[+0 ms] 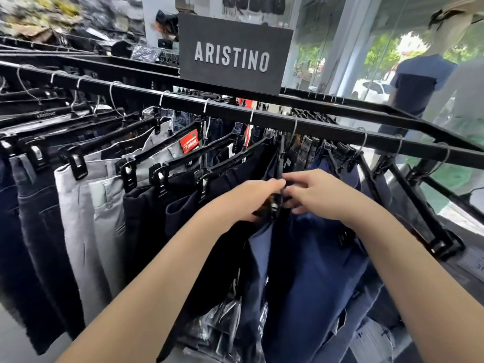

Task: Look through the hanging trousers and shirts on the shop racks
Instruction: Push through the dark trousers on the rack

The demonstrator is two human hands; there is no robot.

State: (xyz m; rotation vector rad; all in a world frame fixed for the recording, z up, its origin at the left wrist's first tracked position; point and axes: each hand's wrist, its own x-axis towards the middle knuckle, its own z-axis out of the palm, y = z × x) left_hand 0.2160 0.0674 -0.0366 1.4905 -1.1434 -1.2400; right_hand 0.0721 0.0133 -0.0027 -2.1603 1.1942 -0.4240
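A black rail point(262, 119) runs across the view with many trousers hung from black clip hangers. Dark denim, light grey trousers point(78, 205) and navy trousers point(146, 213) hang to the left. In the middle, my left hand point(248, 199) grips the clip end of a hanger holding dark navy trousers point(225, 252). My right hand point(314, 195) meets it from the right, its fingers curled on the waistband of blue trousers point(309, 258). Both hands part the two pairs at the hanger clip point(275, 204).
A dark sign reading ARISTINO point(233, 56) stands above the rail. Empty clip hangers point(419, 205) hang at the right end. A mannequin in a navy shirt point(419, 82) stands by the glass front. More racks point(78, 48) lie behind. Wrapped packets point(217, 326) sit below.
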